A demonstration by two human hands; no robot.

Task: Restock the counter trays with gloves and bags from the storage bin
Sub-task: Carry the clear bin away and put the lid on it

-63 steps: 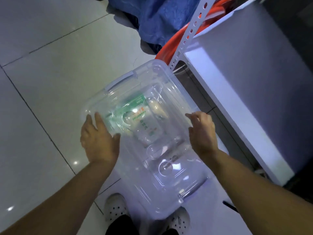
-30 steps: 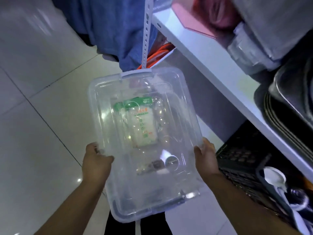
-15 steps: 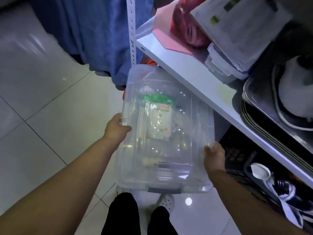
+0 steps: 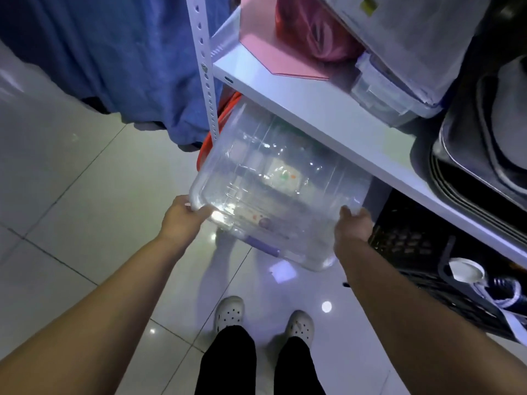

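I hold a clear plastic storage bin (image 4: 256,178) with a lid in the air, tilted, its far end under the edge of a white shelf (image 4: 322,115). A white packet with green and orange print (image 4: 282,175) shows through the bin's wall. My left hand (image 4: 182,218) grips the near left corner of the bin. My right hand (image 4: 352,229) grips its near right side. A purple latch (image 4: 262,246) sits on the bin's near end.
The shelf carries a pink sheet (image 4: 271,49), a pink bag (image 4: 319,35), a clear box (image 4: 382,89) and dark trays (image 4: 479,155). A perforated white post (image 4: 205,69) stands left of it. Blue cloth (image 4: 119,58) hangs behind. A black crate (image 4: 422,252) sits below right. Tiled floor (image 4: 71,195) lies left.
The bin has come up from the floor and tipped, its far end now under the shelf edge. Both hands have shifted from the lid to the bin's near corners.
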